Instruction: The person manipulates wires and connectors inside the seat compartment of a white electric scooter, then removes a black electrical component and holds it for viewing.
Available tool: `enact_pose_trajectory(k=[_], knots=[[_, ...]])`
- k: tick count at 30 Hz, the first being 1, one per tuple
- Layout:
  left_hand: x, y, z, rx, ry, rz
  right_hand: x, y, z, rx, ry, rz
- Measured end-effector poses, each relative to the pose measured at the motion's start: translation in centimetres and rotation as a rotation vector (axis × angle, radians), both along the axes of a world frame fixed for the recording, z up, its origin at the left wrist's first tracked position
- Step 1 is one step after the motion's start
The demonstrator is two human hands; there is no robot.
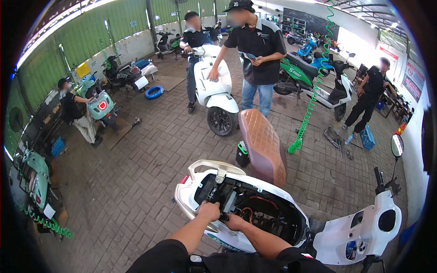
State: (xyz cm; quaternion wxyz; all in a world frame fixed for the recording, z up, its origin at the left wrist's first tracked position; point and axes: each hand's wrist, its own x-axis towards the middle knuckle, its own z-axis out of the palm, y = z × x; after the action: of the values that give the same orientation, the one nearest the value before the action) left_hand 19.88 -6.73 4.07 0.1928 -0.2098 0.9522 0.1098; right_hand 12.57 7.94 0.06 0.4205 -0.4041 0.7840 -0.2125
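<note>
A white scooter [268, 187] stands in front of me with its under-seat compartment uncovered. Its brown quilted seat [264, 145] is tipped up on the far side. Both my hands reach over the near rim, towards the compartment's left part. My left hand [209, 211] is closed near the rear end, its fingertips hidden. Just right of it, my right hand [235, 222] curls at a small dark part that I cannot make out. Between and beyond the hands lies a grey box-shaped part [231, 200]. An orange cable [264, 200] runs through the dark interior.
The scooter's front panel [348, 241] and handlebar [378, 179] are at the right. Across from me, two people stand by another white scooter [214, 84]. A green coiled air hose [309, 113] hangs beyond the raised seat. A blue crate [368, 137] sits on the brick floor.
</note>
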Motion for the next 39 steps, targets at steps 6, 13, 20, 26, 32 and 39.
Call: enact_pose_trajectory(k=[6,13,20,26,32,39], knots=[[0.5,-0.5,0.5,0.09,0.099,-0.078,-0.3,0.6,-0.7,-0.02,-0.015,-0.028],[0.7,-0.7,0.2,0.035,0.013,-0.147,0.1,0.2,0.4,-0.007,0.019,-0.012],[-0.1,-0.6,0.7,0.023,-0.138,-0.216,-0.1,0.3,-0.8,0.001,0.057,-0.008],[1.0,-1.1,0.0,0.019,-0.003,-0.27,0.1,0.3,0.3,0.014,0.029,0.005],[-0.2,-0.4,0.4,0.003,-0.161,-0.204,0.1,0.3,0.4,0.024,0.038,-0.021],[0.4,-0.2,-0.1,0.006,0.03,-0.096,0.2,0.4,0.0,-0.054,0.049,-0.038]])
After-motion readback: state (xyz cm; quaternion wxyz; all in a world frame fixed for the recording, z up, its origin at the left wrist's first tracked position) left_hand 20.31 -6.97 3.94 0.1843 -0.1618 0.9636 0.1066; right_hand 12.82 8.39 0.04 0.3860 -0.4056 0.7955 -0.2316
